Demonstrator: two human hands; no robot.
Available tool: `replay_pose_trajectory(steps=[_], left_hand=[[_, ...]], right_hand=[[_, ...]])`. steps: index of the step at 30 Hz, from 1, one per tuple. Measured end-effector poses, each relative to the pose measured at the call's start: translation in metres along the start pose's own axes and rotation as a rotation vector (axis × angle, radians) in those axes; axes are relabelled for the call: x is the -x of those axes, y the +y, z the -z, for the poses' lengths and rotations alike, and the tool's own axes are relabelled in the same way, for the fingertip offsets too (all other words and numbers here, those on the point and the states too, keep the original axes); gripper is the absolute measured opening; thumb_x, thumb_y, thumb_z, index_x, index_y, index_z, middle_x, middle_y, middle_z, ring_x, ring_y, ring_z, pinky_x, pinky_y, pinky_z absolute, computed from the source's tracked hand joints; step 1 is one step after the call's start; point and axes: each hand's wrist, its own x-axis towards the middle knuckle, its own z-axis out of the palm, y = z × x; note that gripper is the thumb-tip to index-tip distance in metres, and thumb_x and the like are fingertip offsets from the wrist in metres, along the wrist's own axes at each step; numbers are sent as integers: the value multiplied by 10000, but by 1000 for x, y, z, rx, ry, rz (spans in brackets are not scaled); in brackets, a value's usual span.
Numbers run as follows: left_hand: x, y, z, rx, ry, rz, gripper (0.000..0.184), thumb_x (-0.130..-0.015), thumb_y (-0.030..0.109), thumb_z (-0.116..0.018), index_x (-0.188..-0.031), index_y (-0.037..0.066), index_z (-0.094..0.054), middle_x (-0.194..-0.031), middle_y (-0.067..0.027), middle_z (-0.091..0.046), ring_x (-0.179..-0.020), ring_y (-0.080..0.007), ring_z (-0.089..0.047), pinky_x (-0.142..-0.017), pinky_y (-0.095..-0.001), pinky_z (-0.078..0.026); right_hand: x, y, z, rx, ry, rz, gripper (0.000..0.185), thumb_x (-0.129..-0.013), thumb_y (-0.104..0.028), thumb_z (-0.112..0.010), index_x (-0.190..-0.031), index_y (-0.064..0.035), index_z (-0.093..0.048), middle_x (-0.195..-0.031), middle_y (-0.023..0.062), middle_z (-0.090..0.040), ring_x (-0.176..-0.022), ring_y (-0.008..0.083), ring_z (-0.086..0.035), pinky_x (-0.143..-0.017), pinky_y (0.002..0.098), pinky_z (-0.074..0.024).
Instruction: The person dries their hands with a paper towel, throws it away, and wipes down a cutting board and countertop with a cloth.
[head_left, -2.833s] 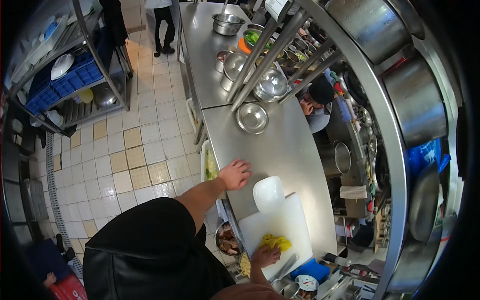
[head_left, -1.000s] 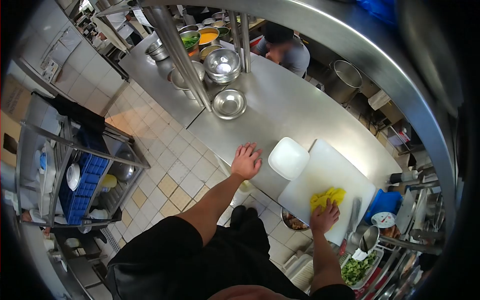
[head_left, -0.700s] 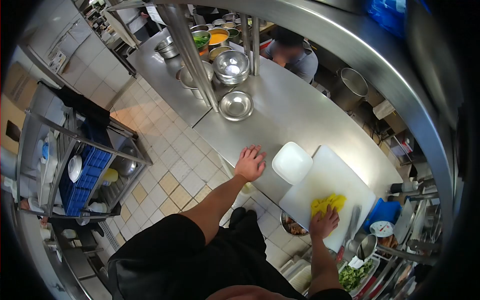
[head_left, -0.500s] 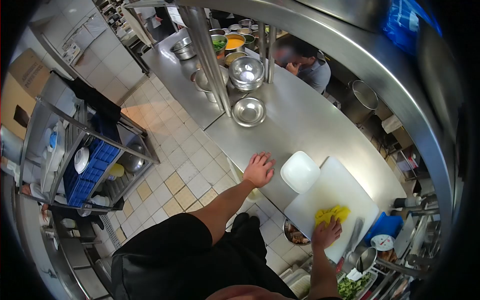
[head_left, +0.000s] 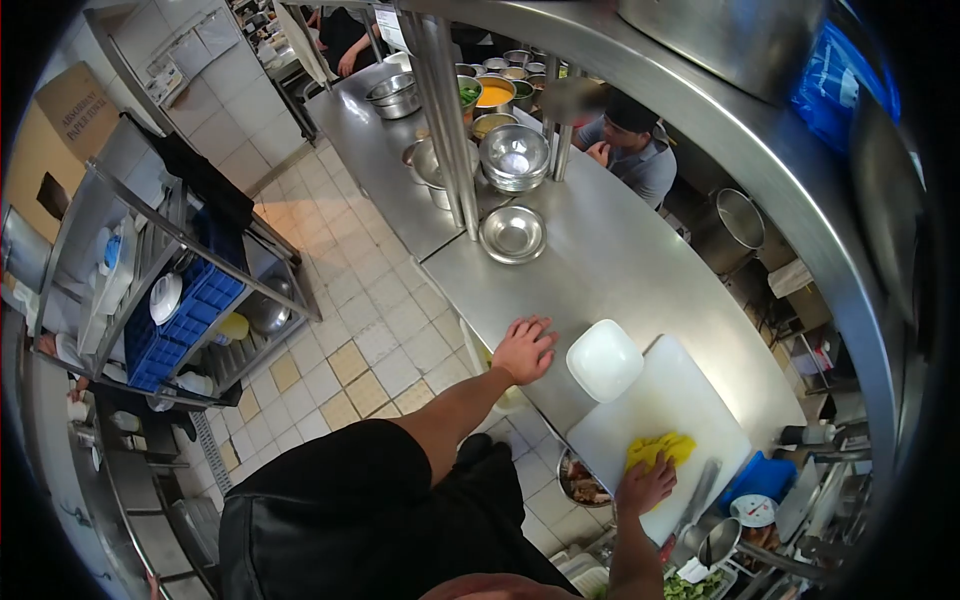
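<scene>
My left hand (head_left: 527,350) lies with fingers spread on the steel counter (head_left: 480,305), near its edge and left of a white square bowl (head_left: 606,360). My right hand (head_left: 646,487) holds a crumpled yellow cloth (head_left: 662,449) against the white cutting board (head_left: 610,425); part of the cloth is under the fingers. To the right of that hand, a knife (head_left: 700,490) lies along the board with its blade on the surface. The bowl sits just beside the board's upper left corner.
Steel bowls (head_left: 513,234) and posts (head_left: 440,130) stand farther up the counter. A kitchen scale (head_left: 754,510) and blue container (head_left: 755,480) are right of the board. Below the counter edge is a bowl of food pieces (head_left: 582,480). Across the counter sits a person (head_left: 640,155).
My view has shifted slightly. My right hand has slid a little down and left relative to the cloth, still on it. My left hand stays flat on the counter.
</scene>
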Motion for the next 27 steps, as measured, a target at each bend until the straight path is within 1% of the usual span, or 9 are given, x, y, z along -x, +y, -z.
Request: replay_pose_trajectory(steps=[4,10,15,21,24,27], left_hand=[[-1,1,1,32,-32,16,432,-989,354,-576,-1379,181,-646,-1576,-106,-477,-1507,-329,-367,-1256,-537,-270],[1,0,-1,40,13,-1,427,-989,352,-573,-1371,180,-654,-1572,-102,-483,-1500,-328,-375,-1257,-531,-266],[0,0,1,36,10,0,419,-990,357,-589,-1368,189,-658,-1563,-95,-494,-1495,-324,-386,-1251,-535,-277],[1,-3,-4,37,19,-2,409,-989,360,-598,-1357,195,-665,-1561,-91,-497,-1494,-323,-388,-1252,-537,-279],[1,-2,-3,42,23,-3,409,-987,360,-599,-1355,194,-668,-1560,-92,-500,-1494,-323,-388,-1253,-536,-277],[2,-2,-3,36,31,-5,409,-986,359,-599,-1354,194,-670,-1558,-93,-504,-1494,-322,-389,-1255,-536,-276]], right_hand=[[0,2,-5,5,18,16,520,-963,-351,-552,-1431,-125,-568,-1490,192,-526,-1355,402,-458,-1121,559,-358],[0,-1,2,-6,11,17,526,-955,-360,-559,-1428,-129,-568,-1488,189,-520,-1357,402,-447,-1119,557,-352],[0,2,-4,-18,4,2,542,-947,-368,-560,-1438,-138,-556,-1494,187,-510,-1344,406,-449,-1109,558,-349],[0,-3,4,-5,9,5,518,-945,-355,-561,-1411,-132,-579,-1488,189,-523,-1359,403,-455,-1115,560,-358],[0,0,-1,-19,14,8,522,-936,-383,-570,-1395,-133,-576,-1494,188,-509,-1344,410,-445,-1104,565,-348],[0,1,-1,-14,4,4,524,-939,-383,-565,-1396,-127,-580,-1504,186,-505,-1348,410,-443,-1108,567,-349]])
